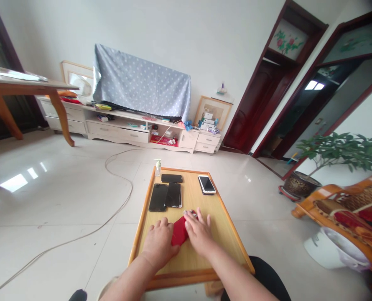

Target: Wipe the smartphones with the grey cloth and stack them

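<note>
A flat red piece, which looks like folded cloth or a pouch (pixel 179 233), lies on the small wooden table (pixel 217 225) between my hands. My left hand (pixel 159 241) grips its near left end, fingers curled and thumb along the lower edge. Across its far right end rests my right hand (pixel 201 235), flat with fingers spread. A small patterned or shiny bit shows by those fingertips, too small to make out. Beyond my hands are a large black phone (pixel 158 197), a second black phone (pixel 173 195) overlapping it, and another dark phone (pixel 171 178) farther back.
A white phone (pixel 206 184) lies on something dark at the table's right side. A pump bottle (pixel 158 167) stands at the far left corner. A cable (pixel 123 205) runs over the floor at left. To the right are a potted plant (pixel 301 184) and a white bucket (pixel 327 248).
</note>
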The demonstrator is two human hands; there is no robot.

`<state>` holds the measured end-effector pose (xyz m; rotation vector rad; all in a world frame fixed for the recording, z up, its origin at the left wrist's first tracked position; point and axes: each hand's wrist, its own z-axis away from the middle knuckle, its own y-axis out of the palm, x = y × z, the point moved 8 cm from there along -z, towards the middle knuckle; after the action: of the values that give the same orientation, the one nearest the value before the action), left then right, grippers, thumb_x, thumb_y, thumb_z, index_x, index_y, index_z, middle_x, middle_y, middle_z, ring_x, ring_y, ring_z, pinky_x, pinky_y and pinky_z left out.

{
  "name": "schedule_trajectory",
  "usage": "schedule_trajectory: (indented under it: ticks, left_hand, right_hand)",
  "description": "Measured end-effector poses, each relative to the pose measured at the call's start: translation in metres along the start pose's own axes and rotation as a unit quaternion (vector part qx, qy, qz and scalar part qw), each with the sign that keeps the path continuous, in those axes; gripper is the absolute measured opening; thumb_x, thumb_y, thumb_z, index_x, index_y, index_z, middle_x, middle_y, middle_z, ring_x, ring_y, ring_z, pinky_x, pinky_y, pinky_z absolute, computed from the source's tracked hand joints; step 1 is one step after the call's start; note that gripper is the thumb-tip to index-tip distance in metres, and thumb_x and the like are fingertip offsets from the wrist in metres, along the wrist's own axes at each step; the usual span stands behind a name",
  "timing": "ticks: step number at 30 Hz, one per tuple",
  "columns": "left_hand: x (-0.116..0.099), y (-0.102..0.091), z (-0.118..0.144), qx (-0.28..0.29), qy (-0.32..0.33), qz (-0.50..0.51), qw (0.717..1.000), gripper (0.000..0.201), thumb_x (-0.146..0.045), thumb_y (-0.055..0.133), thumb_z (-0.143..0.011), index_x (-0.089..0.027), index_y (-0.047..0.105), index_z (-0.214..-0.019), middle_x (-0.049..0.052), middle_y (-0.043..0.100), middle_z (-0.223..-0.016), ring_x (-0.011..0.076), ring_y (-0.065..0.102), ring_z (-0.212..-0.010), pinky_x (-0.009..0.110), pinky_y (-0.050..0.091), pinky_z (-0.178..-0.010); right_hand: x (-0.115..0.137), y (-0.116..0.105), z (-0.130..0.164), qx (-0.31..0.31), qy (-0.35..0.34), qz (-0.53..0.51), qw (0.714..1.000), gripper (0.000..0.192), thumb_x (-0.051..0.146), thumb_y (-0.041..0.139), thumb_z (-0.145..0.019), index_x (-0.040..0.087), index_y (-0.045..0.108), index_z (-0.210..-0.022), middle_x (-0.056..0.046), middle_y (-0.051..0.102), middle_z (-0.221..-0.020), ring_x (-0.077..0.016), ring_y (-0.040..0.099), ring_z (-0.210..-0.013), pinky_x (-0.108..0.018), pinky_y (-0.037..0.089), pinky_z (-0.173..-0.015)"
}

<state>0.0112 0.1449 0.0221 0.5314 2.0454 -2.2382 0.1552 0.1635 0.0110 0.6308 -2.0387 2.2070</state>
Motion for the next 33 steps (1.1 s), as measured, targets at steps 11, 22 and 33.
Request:
schedule_trajectory:
  ticks: [11, 22, 33]
  left_hand:
    - [0.000, 0.002, -0.002, -0.006, 0.003, 0.014, 1.000, 0.036, -0.041, 0.058, -0.075, -0.024, 0.065, -0.105, 0.011, 0.059, -0.110, 0.0293, 0.057, -0.103, 0.041, 0.040, -0.087]
    - [-0.002, 0.000, -0.001, -0.004, 0.006, -0.005, 1.000, 0.035, -0.042, 0.056, -0.075, -0.021, 0.066, -0.102, 0.011, 0.059, -0.110, 0.0291, 0.057, -0.102, 0.042, 0.040, -0.086]
    - [-0.010, -0.002, 0.003, -0.026, 0.020, -0.012, 0.999, 0.038, -0.046, 0.060, -0.073, -0.019, 0.066, -0.098, 0.013, 0.059, -0.109, 0.0301, 0.057, -0.102, 0.043, 0.040, -0.087]
  right_hand:
    - [0.014, 0.014, 0.002, 0.022, -0.044, -0.031, 0.998, 0.051, 0.048, 0.013, -0.106, 0.041, 0.034, -0.152, 0.006, 0.034, -0.158, -0.0248, 0.005, -0.153, -0.063, -0.004, -0.118]
    - [0.021, 0.014, 0.037, 0.012, -0.093, -0.013, 0.996, 0.050, 0.049, 0.022, -0.106, 0.041, 0.023, -0.155, 0.005, 0.030, -0.160, -0.0275, 0.006, -0.152, -0.065, 0.002, -0.119]
    - [0.008, 0.010, 0.053, -0.030, -0.052, -0.040, 0.997, 0.050, 0.047, 0.024, -0.106, 0.039, 0.027, -0.154, 0.002, 0.031, -0.159, -0.0293, 0.012, -0.151, -0.070, 0.004, -0.116]
